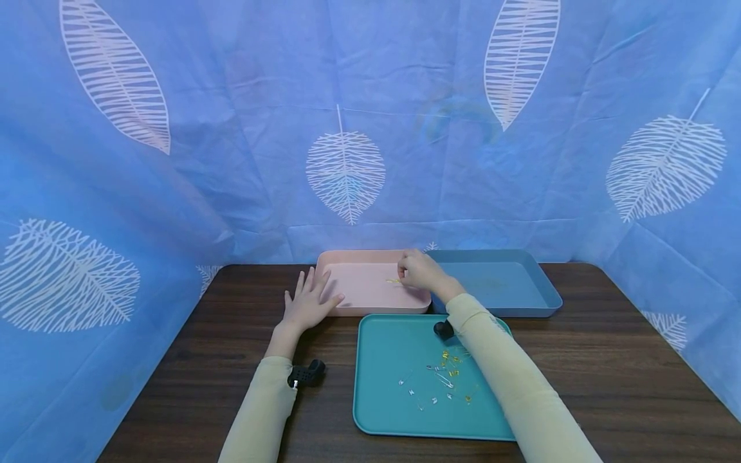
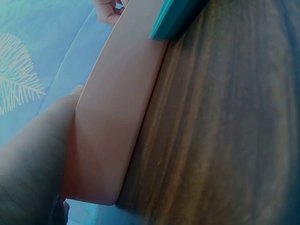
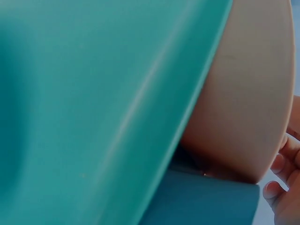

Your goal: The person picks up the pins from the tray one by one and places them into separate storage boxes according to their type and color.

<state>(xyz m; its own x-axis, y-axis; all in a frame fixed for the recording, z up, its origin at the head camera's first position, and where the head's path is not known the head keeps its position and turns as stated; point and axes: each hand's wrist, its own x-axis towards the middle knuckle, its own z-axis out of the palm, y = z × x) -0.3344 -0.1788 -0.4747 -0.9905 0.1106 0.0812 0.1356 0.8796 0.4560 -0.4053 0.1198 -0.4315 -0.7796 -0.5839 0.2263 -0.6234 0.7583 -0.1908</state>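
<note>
My right hand [image 1: 425, 273] is over the right part of the pink tray [image 1: 353, 310], fingers bent downward. At its fingertips a small gold safety pin [image 1: 393, 280] shows, and the fingers seem to pinch it; the contact itself is too small to see clearly. Curled fingers [image 3: 277, 164] appear past the pink rim in the right wrist view. My left hand [image 1: 307, 305] rests with spread, straight fingers at the pink tray's left front corner. On the teal tray [image 1: 376, 337] lie loose silver safety pins [image 1: 444, 380] and gold safety pins [image 1: 454, 373].
A blue tray [image 1: 523, 310] stands right of the pink one, behind the teal tray. All three are on a dark wooden table [image 1: 613, 360]. Blue leaf-patterned cloth [image 1: 260, 161] hangs behind and at both sides. My right forearm covers part of the teal tray.
</note>
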